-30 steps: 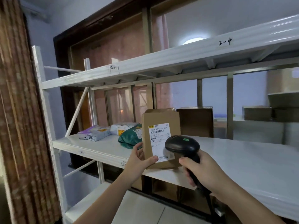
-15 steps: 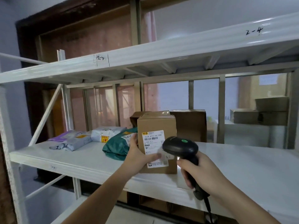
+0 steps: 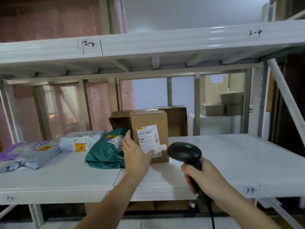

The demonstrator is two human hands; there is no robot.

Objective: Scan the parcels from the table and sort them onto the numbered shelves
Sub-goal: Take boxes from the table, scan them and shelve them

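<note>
Two hands work at the white shelf (image 3: 231,162). The left hand (image 3: 135,156) grips the upright cardboard box (image 3: 149,119), thumb on its label (image 3: 147,138), fingers curled round its left edge. The right hand (image 3: 203,176) is wrapped tight round the black scanner (image 3: 184,152), just right of the box, forearm reaching up from near right. Since a second ago the box has been set further onto the shelf, beside the green bag (image 3: 105,154).
</note>
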